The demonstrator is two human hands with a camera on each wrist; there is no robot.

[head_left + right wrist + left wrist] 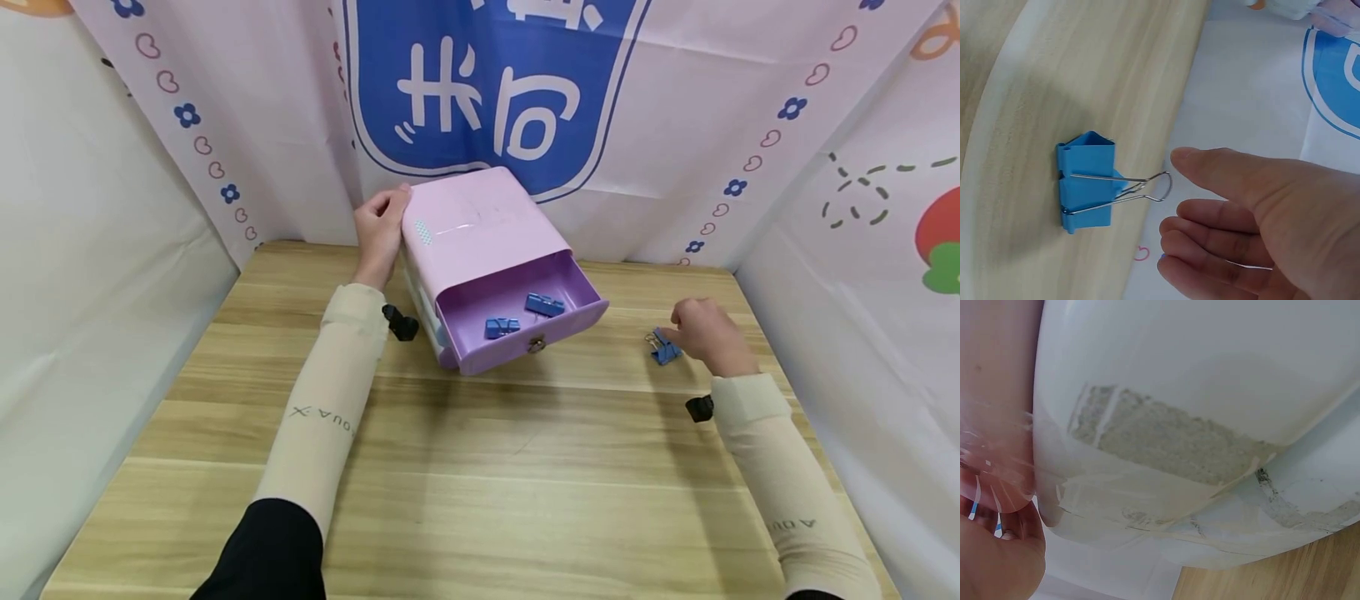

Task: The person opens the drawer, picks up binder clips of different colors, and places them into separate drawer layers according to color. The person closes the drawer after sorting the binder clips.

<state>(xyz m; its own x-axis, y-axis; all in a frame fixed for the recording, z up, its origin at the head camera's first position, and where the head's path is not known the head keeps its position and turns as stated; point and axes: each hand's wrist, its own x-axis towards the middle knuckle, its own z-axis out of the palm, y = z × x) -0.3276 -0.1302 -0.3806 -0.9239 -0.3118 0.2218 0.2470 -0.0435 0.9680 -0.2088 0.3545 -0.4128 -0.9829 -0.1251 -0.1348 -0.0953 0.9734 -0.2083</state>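
A small storage box point(480, 225) with a pink top and pale sides stands at the back of the table, turned at an angle. Its purple drawer point(491, 354) is pulled out and has a round metal knob point(536, 344). Two blue binder clips point(544, 305) lie inside the drawer. My left hand point(379, 233) grips the box's rear left edge; some fingers are hidden behind it. Another blue binder clip point(1088, 181) with wire handles is on the table at the right. My right hand point(1254, 225) hovers beside its handles, thumb apart from loosely bent fingers, not touching it.
The wood-grain table point(525, 483) runs back to a printed cloth point(285, 150) close behind the box. White cloth walls flank both sides. A black wrist camera point(401, 323) sits on the left cuff, another on the right.
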